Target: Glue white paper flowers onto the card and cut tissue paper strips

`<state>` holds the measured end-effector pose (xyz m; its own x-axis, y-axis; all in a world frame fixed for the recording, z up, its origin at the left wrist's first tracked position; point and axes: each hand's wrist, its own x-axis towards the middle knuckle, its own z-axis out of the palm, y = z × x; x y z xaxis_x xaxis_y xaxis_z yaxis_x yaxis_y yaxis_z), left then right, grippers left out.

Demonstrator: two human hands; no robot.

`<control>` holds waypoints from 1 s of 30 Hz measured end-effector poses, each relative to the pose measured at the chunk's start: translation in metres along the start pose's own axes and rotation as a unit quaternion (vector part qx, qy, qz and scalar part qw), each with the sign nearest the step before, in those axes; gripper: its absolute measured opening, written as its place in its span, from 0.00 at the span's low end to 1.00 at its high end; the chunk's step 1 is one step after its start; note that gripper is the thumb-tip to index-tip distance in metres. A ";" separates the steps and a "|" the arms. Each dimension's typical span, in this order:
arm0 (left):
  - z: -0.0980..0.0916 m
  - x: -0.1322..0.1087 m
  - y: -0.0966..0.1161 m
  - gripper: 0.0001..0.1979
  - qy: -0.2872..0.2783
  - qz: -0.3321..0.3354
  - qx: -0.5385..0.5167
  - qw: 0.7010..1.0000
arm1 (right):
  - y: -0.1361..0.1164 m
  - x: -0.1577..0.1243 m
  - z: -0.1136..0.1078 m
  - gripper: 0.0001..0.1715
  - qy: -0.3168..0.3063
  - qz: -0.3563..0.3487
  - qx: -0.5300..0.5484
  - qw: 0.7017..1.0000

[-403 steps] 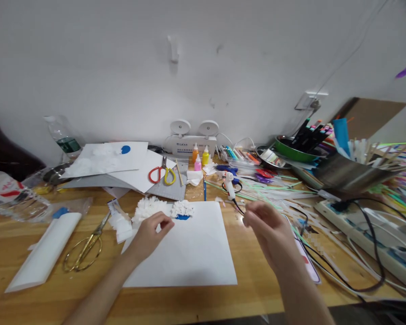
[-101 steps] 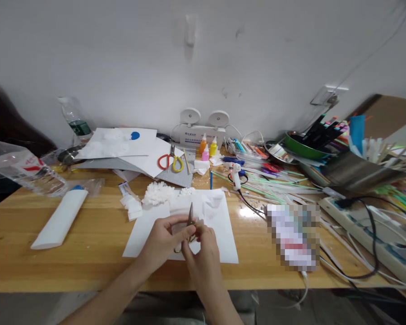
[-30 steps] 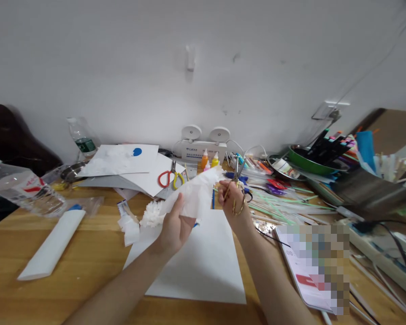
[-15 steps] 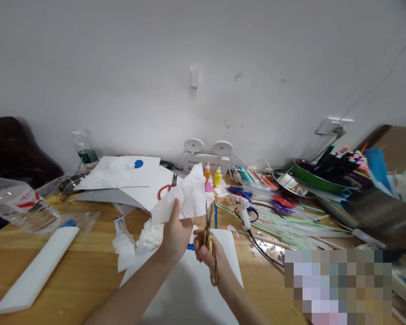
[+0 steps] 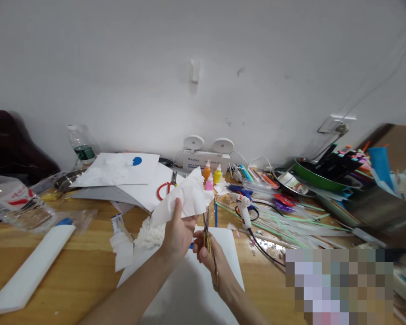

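My left hand is closed on a crumpled white tissue sheet, lifted above the table. My right hand grips gold-handled scissors, blades pointing up at the tissue's lower right edge. Beneath both hands a white paper sheet lies on the wooden table. A fluffy white tissue flower sits at the sheet's far left corner, just left of my left hand.
Red-and-yellow scissors lie on stacked white papers behind. A glue gun, small paint bottles, straws and markers crowd the right. A plastic bottle and a white folded packet lie left. A blurred flat item lies right.
Since a second ago my right hand came in from the right and down with the scissors, now just under the tissue. My left hand still holds the tissue up; the view shifted slightly.
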<state>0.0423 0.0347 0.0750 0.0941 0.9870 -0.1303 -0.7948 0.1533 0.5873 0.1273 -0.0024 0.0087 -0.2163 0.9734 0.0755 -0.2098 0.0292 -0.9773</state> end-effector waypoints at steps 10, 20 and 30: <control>-0.002 0.003 -0.007 0.18 -0.004 0.038 -0.037 0.999 | 0.000 -0.003 -0.005 0.26 0.018 0.011 -0.067 0.998; -0.006 0.005 -0.011 0.18 -0.012 0.032 -0.038 0.999 | 0.001 -0.004 -0.005 0.30 0.017 0.019 -0.051 0.998; -0.006 0.007 -0.012 0.20 -0.006 0.036 -0.048 0.998 | -0.006 -0.005 -0.004 0.35 0.026 0.021 -0.057 0.998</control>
<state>0.0486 0.0391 0.0627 0.0412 0.9959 -0.0810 -0.8533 0.0773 0.5157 0.1333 -0.0063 0.0136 -0.1720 0.9848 0.0258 -0.0914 0.0102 -0.9958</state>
